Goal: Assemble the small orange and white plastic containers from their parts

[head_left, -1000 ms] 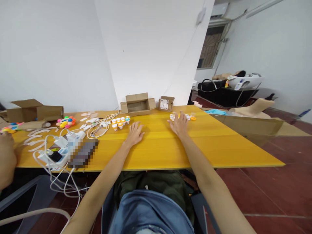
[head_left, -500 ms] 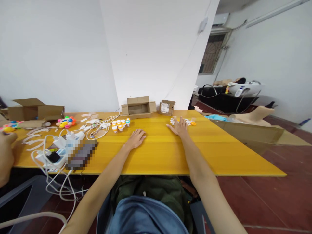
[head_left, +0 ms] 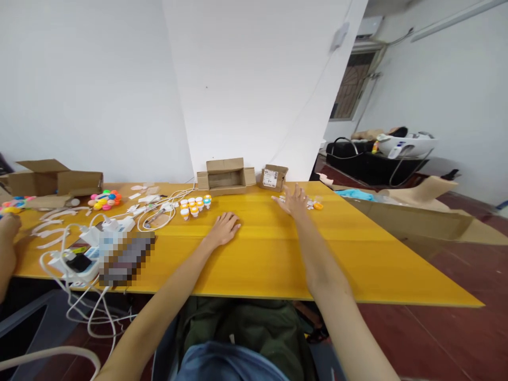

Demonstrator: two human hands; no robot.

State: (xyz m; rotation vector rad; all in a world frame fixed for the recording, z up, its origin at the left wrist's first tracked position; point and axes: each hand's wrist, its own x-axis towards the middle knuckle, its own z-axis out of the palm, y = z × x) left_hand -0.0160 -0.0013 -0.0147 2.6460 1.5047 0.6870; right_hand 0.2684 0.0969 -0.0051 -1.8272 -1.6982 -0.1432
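Note:
My left hand [head_left: 225,228] lies palm down on the yellow table [head_left: 254,270], its fingers stretched out and holding nothing. To its left stands a cluster of small white pieces with orange and teal rings [head_left: 194,206], apart from the fingertips. Farther right, my right hand [head_left: 294,202] reaches forward with its fingers spread, over a group of small white pieces. The hand partly hides them, and I cannot tell whether it touches them. An orange piece [head_left: 318,206] shows just right of this hand.
Against the wall stand an open cardboard box [head_left: 227,182] and a smaller labelled box [head_left: 273,178]. Left lie white cables, a power strip [head_left: 85,270], a pixelated dark object [head_left: 129,259] and colourful balls [head_left: 105,200]. Another person's hand [head_left: 8,227] is at the far left edge.
My right hand's fingers look slightly more spread and raised over the white pieces. My left hand stays nearly in place. The view has shifted slightly, and the other person's hand sits farther left.

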